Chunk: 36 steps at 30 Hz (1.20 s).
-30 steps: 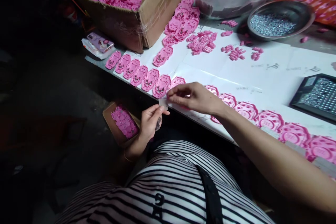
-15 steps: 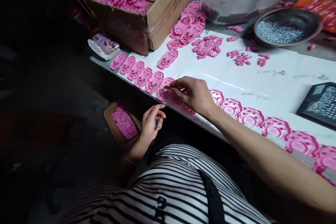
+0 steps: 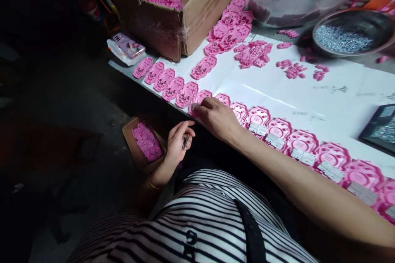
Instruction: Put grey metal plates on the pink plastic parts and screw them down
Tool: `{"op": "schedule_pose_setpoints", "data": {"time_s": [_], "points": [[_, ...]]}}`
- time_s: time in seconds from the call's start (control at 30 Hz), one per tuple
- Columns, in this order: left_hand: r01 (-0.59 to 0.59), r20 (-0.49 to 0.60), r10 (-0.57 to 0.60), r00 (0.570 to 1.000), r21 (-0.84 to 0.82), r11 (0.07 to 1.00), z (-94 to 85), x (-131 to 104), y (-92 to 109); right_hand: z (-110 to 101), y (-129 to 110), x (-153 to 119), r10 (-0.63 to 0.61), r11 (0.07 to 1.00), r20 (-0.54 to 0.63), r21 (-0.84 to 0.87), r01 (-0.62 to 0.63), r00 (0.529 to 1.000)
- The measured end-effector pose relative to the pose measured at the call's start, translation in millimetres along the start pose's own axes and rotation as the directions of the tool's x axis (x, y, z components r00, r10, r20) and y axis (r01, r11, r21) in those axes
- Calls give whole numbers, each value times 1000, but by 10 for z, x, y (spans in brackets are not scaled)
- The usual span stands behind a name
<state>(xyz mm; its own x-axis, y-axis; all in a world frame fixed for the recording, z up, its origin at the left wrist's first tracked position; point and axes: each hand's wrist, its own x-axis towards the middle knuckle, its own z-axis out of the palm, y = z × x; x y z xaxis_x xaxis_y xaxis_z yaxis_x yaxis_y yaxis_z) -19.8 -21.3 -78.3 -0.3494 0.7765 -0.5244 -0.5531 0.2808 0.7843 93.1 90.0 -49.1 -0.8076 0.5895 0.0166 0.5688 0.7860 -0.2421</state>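
Note:
My right hand (image 3: 217, 119) is at the table's front edge, fingertips pinched on a small grey plate (image 3: 196, 107). The plate lies against the lower end of a pink plastic casing (image 3: 203, 96) in the row; my fingers partly cover both. My left hand (image 3: 179, 140) is off the table edge, palm up, with fingers curled round small grey plates (image 3: 185, 141); how many is hidden. Left of the right hand, pink casings (image 3: 187, 94) with small metal parts lie in line. Under and beyond my right forearm, further casings (image 3: 279, 128) have grey plates (image 3: 275, 141) across their lower ends.
A cardboard box (image 3: 154, 28) full of pink parts stands at the back, beside a pile of casings (image 3: 236, 35). Small pink pieces (image 3: 254, 54), a bowl of metal bits (image 3: 345, 39), a clear tub (image 3: 286, 8) and a phone (image 3: 129, 45) are around. A smaller box (image 3: 131, 137) sits below the edge.
My right hand has lowered the grey plate from above the casing onto its lower end. My left hand has stayed in place. The view has shifted slightly, revealing more plated casings.

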Motion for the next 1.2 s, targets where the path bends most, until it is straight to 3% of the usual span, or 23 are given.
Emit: {"op": "schedule_pose_setpoints", "data": {"time_s": [0.1, 0.2, 0.3, 0.37, 0.43, 0.53, 0.63, 0.73, 0.83, 0.9, 1.0, 1.1, 1.2], "points": [[-8, 5, 8, 1000, -1, 1000, 9, -12, 15, -40, -3, 11, 10, 1000, 26, -5, -10, 1000], [-7, 2, 7, 1000, -6, 1000, 21, -25, 25, -67, -3, -32, 30, 999, -35, 31, -29, 999], [-14, 9, 14, 1000, 2, 1000, 30, -34, 35, -115, -17, -150, 95, 958, -134, 280, -55, 986], [-61, 8, 61, 998, 44, 997, 31, -37, 37, -154, -46, -245, 119, 836, -85, 546, -53, 989], [-136, -2, 137, 991, 112, 984, 26, -36, 30, -175, -95, -326, 65, 670, 49, 738, -80, 997], [-247, 8, 251, 968, 202, 948, 11, -32, -5, -134, -194, -394, 30, 566, 176, 808, -161, 984], [-334, 38, 336, 941, 265, 905, 3, -36, -49, -28, -288, -412, 98, 546, 183, 812, -206, 978], [-372, 53, 373, 926, 271, 888, 18, -48, -69, 62, -334, -417, 68, 403, 180, 895, -192, 981], [-278, 44, 274, 961, 182, 943, 34, -49, -56, 72, -302, -422, 82, 218, 196, 953, -210, 977], [-102, 65, 97, 993, 79, 992, 34, -46, -34, 37, -244, -423, 136, 145, 217, 961, -236, 967], [141, 143, -133, 981, -50, 989, 25, -56, 9, -28, -146, -419, 218, 61, 236, 965, -255, 947], [182, 210, -163, 964, -72, 981, 20, -92, 48, -55, -91, -413, 227, 10, 248, 966, -257, 942], [113, 237, -98, 967, -51, 992, 19, -129, 53, -41, -97, -411, 211, 10, 245, 968, -252, 946]]}}
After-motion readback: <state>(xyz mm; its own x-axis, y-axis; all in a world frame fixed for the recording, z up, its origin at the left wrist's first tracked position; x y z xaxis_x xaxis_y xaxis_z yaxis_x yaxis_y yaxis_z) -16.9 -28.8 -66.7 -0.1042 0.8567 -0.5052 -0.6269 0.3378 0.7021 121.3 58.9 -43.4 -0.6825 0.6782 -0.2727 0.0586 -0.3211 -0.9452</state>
